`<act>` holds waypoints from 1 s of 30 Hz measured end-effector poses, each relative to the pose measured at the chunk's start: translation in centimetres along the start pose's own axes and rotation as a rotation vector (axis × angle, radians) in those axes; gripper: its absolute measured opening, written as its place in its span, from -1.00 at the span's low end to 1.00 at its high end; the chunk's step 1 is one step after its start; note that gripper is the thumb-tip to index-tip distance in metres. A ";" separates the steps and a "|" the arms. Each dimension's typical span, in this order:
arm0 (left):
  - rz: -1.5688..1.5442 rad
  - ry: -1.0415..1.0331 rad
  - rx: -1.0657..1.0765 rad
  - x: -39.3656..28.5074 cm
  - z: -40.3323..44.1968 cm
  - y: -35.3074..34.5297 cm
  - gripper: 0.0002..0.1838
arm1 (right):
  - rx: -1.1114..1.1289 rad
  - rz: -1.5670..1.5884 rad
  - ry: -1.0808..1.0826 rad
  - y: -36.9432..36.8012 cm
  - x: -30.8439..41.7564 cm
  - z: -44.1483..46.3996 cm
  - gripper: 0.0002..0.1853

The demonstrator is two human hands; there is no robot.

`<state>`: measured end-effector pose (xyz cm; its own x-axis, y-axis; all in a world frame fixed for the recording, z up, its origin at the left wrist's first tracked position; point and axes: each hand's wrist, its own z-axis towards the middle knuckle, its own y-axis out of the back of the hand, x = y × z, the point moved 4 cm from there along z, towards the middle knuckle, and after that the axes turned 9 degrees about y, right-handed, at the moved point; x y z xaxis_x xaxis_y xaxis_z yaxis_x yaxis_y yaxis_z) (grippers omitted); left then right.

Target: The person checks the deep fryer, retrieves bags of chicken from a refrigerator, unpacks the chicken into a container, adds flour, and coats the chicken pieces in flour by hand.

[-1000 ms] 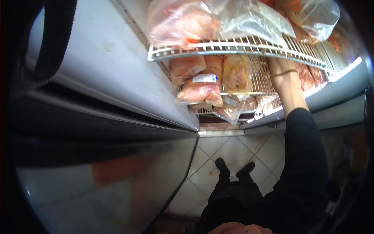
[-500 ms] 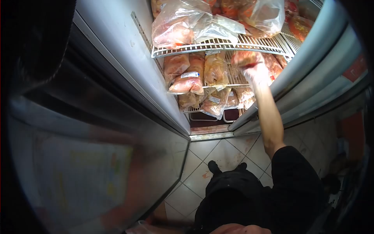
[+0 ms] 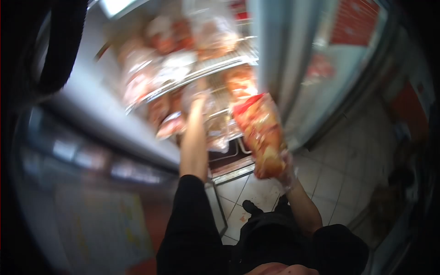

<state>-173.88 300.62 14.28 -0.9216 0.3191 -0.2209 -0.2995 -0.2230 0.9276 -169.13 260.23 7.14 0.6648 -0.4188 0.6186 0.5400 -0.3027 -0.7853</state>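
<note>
The upper shelf [image 3: 201, 73], bearing bags [image 3: 213, 34], is above the left hand [image 3: 200, 96]; a pack [image 3: 172, 125] lies left of that hand. The meat [image 3: 261, 135] is in the right hand [image 3: 286, 171].

tiled flr [image 3: 327, 176] | blk strap [image 3: 65, 41], L | red panel [image 3: 355, 22], top R

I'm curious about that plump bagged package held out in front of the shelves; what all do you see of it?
The bagged package is long and plump, in clear, shiny plastic, with orange-yellow and reddish contents that look like meat. A bright red patch marks its upper end. It slants, lower end nearer the person, whose right grip holds it there. It is in front of the wire shelves; whether it touches one is unclear. No label is readable.
</note>
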 end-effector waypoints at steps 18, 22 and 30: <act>-0.379 -0.370 -0.253 -18.9 -19.5 -1.6 -0.75 | -1.065 0.158 0.498 31.0 20.0 -45.6 -0.55; -0.639 -0.359 -0.116 -22.8 -32.8 -1.5 -0.77 | -1.093 0.173 0.705 38.7 23.7 -55.3 -0.51; -1.157 -0.276 0.627 -34.3 -55.6 -8.9 -0.80 | -0.894 0.315 0.969 51.2 39.1 -52.6 -0.41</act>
<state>-153.30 240.44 -3.11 -0.1164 0.2267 -0.9670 -0.6350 0.7316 0.2480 -142.65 183.30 -10.19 -0.1306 -0.8902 0.4364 -0.3301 -0.3760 -0.8658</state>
